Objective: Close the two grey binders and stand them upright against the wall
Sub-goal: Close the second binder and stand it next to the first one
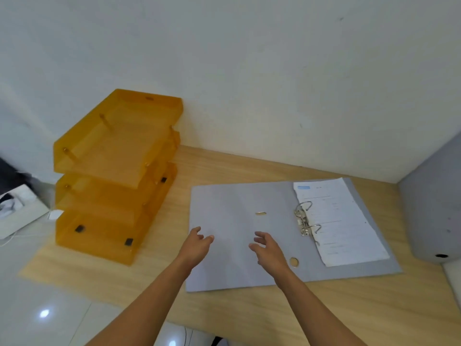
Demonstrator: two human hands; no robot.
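— While both hands hover at lower centre, what has each grip got?
— Nothing: left hand (197,245) and right hand (268,250) spread loosely over the open binder (232,245), flat on the bench (349,308).
— The second binder (431,208)?
— Upright at right edge, cut off.

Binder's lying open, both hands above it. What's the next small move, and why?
Probably slide the left hand under the left cover's edge and fold it right over the papers. The binder lies fully open and flat, both hands are empty, and the rings look shut.
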